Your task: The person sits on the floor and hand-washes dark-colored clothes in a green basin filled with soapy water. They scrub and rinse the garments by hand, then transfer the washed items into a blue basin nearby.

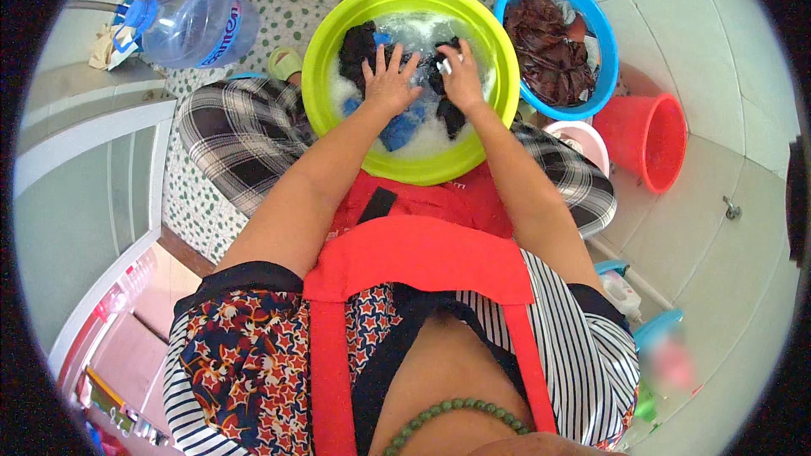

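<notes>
A lime-green basin holds sudsy water, with dark and blue cloth soaking in it. My left hand is over the middle of the water, its fingers spread beside a black cloth. Below it floats a blue cloth. On the right side of the basin, my right hand has its fingers apart and slightly bent, against another black cloth. A small white patch shows at its fingers; I cannot tell whether it is foam.
Right of the basin stands a blue tub with dark brown clothing, near a red bucket on its side and a pale pink bowl. A large clear water bottle lies at the upper left. A white-framed door is at the left.
</notes>
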The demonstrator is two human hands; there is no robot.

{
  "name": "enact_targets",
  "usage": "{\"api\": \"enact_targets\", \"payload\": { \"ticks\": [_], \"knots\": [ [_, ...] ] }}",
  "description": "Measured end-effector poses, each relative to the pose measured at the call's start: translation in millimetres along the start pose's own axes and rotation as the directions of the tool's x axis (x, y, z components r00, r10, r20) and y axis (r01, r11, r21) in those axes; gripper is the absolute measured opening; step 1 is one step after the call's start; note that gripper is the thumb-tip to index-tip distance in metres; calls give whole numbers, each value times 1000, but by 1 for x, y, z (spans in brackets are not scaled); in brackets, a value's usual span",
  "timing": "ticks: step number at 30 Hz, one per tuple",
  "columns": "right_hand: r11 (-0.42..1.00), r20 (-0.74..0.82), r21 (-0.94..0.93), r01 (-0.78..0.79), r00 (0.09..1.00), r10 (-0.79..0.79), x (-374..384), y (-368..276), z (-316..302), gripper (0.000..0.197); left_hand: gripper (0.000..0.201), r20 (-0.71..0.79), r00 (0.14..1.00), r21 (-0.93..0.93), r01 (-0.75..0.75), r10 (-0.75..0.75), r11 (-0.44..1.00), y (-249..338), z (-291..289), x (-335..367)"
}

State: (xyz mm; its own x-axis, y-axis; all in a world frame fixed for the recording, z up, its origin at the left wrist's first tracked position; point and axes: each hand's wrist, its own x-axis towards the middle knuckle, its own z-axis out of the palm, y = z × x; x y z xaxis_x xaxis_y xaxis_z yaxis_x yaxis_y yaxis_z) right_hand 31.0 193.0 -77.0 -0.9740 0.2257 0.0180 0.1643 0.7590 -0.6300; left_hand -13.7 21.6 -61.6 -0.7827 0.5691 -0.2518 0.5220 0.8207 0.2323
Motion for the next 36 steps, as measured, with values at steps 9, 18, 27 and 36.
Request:
{"api": "enact_targets", "payload": {
  "ticks": [9,18,27,36],
  "knots": [
    [937,286,-330,-116,934,216,-15,39,46,61,53,416,908,-270,70,51,960,-31,79,46],
    [920,51,102,-379,925,376,34,5,-4,22,42,172,982,-251,117,-75,961,1,-25,43],
    [799,-104,591,-110,972,211,-28,-137,-37,12,58,251,922,-606,387,295,-695,-2,16,-1],
    [985,-248,-10,-172,955,165,-12,-85,-5,29,32,624,749,-419,560,221,-715,18,-17,6]
  ]
}}
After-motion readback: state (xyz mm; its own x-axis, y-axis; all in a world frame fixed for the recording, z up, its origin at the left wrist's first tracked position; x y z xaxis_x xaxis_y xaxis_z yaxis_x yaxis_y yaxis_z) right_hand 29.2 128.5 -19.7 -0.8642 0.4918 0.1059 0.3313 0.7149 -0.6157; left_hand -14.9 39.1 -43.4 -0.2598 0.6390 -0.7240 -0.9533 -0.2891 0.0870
